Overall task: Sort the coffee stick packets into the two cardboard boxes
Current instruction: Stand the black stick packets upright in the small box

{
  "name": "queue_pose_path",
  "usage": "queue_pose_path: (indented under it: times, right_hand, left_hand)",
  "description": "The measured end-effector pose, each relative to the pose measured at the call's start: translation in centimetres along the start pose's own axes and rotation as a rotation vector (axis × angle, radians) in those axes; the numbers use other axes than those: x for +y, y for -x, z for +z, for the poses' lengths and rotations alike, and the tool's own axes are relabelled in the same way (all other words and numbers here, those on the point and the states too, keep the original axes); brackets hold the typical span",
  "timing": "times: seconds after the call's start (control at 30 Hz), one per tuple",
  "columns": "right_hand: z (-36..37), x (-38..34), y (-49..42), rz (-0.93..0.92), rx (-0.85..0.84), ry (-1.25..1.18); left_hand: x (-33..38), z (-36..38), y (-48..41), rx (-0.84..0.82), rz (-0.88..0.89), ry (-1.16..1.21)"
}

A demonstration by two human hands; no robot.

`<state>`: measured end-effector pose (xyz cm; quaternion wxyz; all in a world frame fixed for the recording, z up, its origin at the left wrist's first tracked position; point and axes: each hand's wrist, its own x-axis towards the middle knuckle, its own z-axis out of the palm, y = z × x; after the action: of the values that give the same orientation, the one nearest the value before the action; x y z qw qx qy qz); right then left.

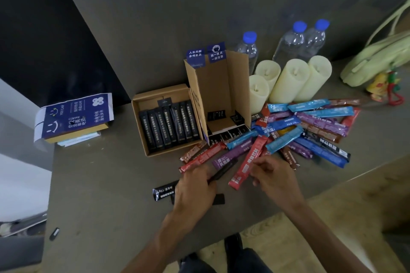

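The left grip (195, 186) clutches black packets (163, 191), partly hidden; right grip (275, 176) curls at a red packet (248, 162), hold unclear.

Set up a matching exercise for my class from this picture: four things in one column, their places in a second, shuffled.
Things: 1 black packets; 2 candles; 3 water bottles; 4 green bag.
Places: A far right of the table; B lined up in the flat cardboard box; C behind the candles, by the wall; D just right of the upright cardboard box.
Pairs: 1-B, 2-D, 3-C, 4-A.
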<state>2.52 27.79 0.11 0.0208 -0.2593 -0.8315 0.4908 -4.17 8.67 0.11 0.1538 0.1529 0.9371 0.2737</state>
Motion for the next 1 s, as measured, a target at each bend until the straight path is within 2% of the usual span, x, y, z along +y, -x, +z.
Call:
queue_pose_path:
  times: [0.13, 0.23, 0.33, 0.43, 0.53, 0.63, 0.73, 0.83, 0.9, 1.0]
  right_hand:
    - [0.1, -1.6, 0.1, -0.035, -0.051, -0.019]
    - [1.0, -4.0, 0.4, -0.099, -0.136, -0.090]
    - [2.4, -6.5, 0.2, -0.147, -0.255, -0.128]
    - [3.6, -8.7, -0.4, -0.194, -0.301, -0.130]
    - [4.9, -10.6, -0.8, -0.231, -0.331, -0.133]
    - [6.8, -11.7, -1.6, -0.269, -0.385, -0.010]
    - [8.4, -12.8, -2.9, -0.307, -0.336, 0.084]
    - [9.7, -14.2, -5.2, -0.318, -0.247, 0.171]
    - [10.7, -14.8, -6.8, -0.299, -0.220, 0.228]
    - [12.2, -15.3, -8.8, -0.301, -0.167, 0.341]
  left_hand:
    - [-1.5, -2.5, 0.5, -0.044, -0.139, 0.300]
    - [-2.3, -3.3, 1.0, -0.070, -0.146, 0.424]
    - [-2.4, -3.8, 1.5, -0.062, -0.120, 0.476]
    - [-2.7, -4.3, 1.9, -0.033, -0.067, 0.475]
    - [-3.3, -5.5, 1.8, 0.067, -0.069, 0.517]
    - [-3.6, -7.1, 1.3, 0.156, -0.065, 0.503]
    - [-4.5, -7.9, 0.2, 0.225, -0.054, 0.351]
    - [-6.4, -8.0, -1.4, 0.347, 0.111, -0.119]
    - [-7.2, -8.0, -2.3, 0.306, 0.193, -0.318]
    - [-8.0, -7.8, -3.3, 0.174, 0.229, -0.454]
